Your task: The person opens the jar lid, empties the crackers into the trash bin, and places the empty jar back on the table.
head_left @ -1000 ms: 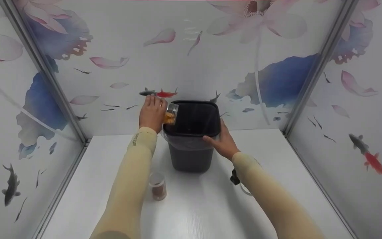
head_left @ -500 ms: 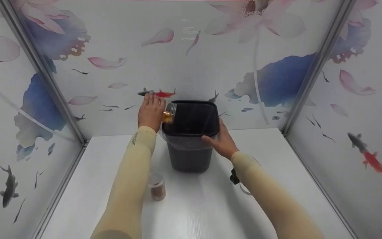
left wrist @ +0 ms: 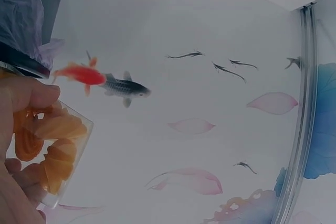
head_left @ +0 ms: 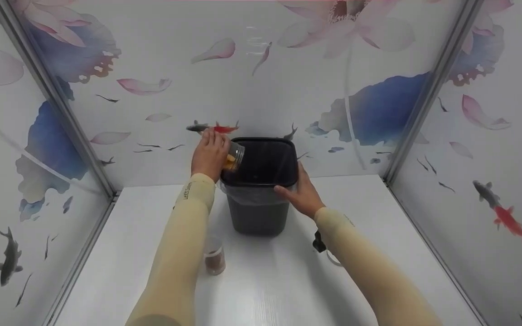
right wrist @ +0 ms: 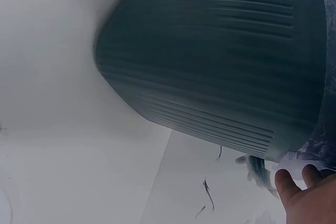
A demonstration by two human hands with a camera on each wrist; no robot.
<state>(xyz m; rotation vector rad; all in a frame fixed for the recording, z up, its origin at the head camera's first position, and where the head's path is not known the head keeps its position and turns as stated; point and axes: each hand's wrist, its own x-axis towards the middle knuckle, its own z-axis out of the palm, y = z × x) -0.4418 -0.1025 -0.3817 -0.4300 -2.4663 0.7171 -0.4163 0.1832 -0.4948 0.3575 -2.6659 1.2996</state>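
Observation:
In the head view my left hand [head_left: 210, 153] grips a clear jar [head_left: 239, 154] lying on its side, its mouth at the left rim of a black trash bin [head_left: 258, 215]. Orange, ridged pieces [left wrist: 58, 145] show through the jar wall in the left wrist view, with my thumb and fingers wrapped around it. A clear plastic liner [head_left: 252, 197] is folded over the bin's rim. My right hand [head_left: 305, 192] holds the bin's right front corner, thumb at the front and fingers along the side. The right wrist view shows those fingertips [right wrist: 286, 184] against the liner.
A clear jar with brown contents [head_left: 215, 261] stands on the white table [head_left: 261, 290], beside my left forearm. Part of a pale ring [head_left: 334, 259] shows from behind my right forearm. Printed panels with metal corner posts [head_left: 413, 95] enclose the table on three sides.
My left hand has shifted slightly right with the jar, whose angle has changed a little at the rim. My right hand keeps its hold on the bin. The head view has drifted slightly.

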